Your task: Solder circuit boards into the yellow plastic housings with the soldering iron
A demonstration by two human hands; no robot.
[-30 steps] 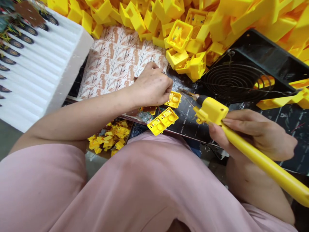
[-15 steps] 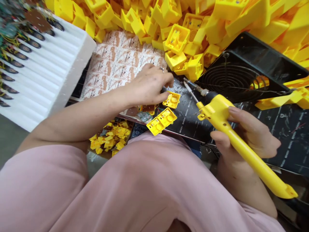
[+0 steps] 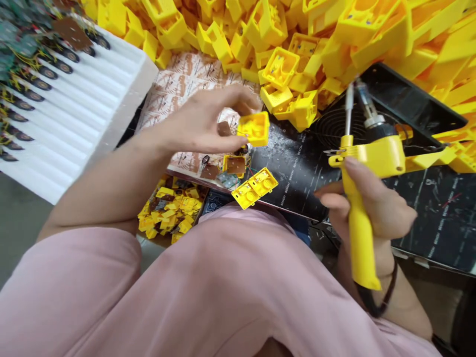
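Holding yellow plastic housing (image 3: 254, 128), speakers (image 3: 48, 72) in foam tray (image 3: 124, 111)

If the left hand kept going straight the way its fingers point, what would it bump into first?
The left hand holds a yellow plastic case, so it would probably meet the yellow case with little holes at the pile's edge next. Depth is hard to judge, though.

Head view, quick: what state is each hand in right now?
Left hand: closed, pinching a yellow plastic housing in its fingers.
Right hand: closed, gripping a yellow soldering iron by its handle.
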